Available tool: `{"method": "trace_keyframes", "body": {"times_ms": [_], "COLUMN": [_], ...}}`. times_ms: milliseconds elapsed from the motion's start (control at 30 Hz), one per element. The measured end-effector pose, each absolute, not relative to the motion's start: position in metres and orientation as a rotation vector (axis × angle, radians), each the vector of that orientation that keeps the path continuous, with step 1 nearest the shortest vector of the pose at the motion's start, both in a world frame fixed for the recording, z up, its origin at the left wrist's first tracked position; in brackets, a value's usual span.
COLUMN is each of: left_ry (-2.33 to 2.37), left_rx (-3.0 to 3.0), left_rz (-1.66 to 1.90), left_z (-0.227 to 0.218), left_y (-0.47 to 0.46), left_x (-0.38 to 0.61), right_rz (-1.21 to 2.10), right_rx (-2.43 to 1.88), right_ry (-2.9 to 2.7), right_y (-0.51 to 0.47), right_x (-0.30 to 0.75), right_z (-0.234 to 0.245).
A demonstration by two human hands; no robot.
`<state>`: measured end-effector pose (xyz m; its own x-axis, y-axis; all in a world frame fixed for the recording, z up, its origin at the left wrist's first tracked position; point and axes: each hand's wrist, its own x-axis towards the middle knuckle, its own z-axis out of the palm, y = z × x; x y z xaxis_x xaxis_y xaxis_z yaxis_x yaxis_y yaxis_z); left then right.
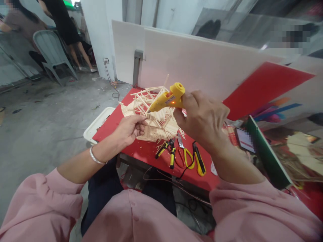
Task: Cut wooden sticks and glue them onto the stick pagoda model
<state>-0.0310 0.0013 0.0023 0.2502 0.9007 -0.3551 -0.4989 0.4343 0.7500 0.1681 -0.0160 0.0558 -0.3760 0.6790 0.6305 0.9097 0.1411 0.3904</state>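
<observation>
My right hand (202, 114) is wrapped round the handle of a yellow glue gun (165, 99) with a small orange light lit on its side. The gun's nozzle points down and left, close to the fingertips of my left hand (132, 129). Those fingers are pinched together at the near left side of a model built of pale wooden sticks (161, 126); whatever they hold is too small to make out. The model has flat slatted parts and a loose upright frame of sticks behind. It rests on a red tabletop (148, 156).
Black-and-yellow pliers (172, 156), scissors (185, 151) and a yellow utility knife (200, 161) lie before the model. At right are a phone (244, 139) and a green board (267, 151). White panels (202, 64) stand behind. Cables hang below; people and a chair (54, 50) are far left.
</observation>
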Motion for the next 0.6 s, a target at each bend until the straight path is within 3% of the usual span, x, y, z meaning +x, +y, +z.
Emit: {"method": "trace_keyframes", "body": {"times_ms": [600], "left_ry": [0.907], "left_rx": [0.589], "left_rz": [1.055], "left_z": [0.0002], "left_y": [-0.0016], "left_x": [-0.0287], "right_rz": [-0.956], "right_rx": [-1.569], "right_ry": [-2.124], "right_y": [-0.0148], "right_x": [0.1625], "right_z": [0.0574]}}
